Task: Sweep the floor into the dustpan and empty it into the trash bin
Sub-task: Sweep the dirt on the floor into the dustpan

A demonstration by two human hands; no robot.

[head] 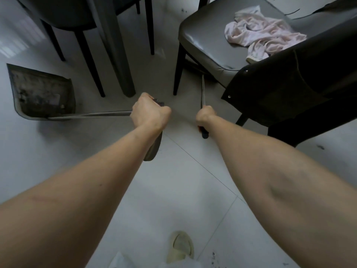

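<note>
The long metal handle of the dirty grey plastic dustpan (41,93), left of the grey padded chair (208,49), is gripped by the left hand (149,113); the thin broom handle (203,93), running under that chair, is gripped by the right hand (205,116).

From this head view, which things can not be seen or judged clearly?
- Broom head: the broom handle in the right hand runs under the grey chair, whose seat hides it.
- Trash bin: nowhere in the head view.
- Dustpan contents: dark and blurred; amount unclear.
- Left hand: its grip covers the top of the dustpan handle.
- Dark specks on the floor: too small to identify.
</note>
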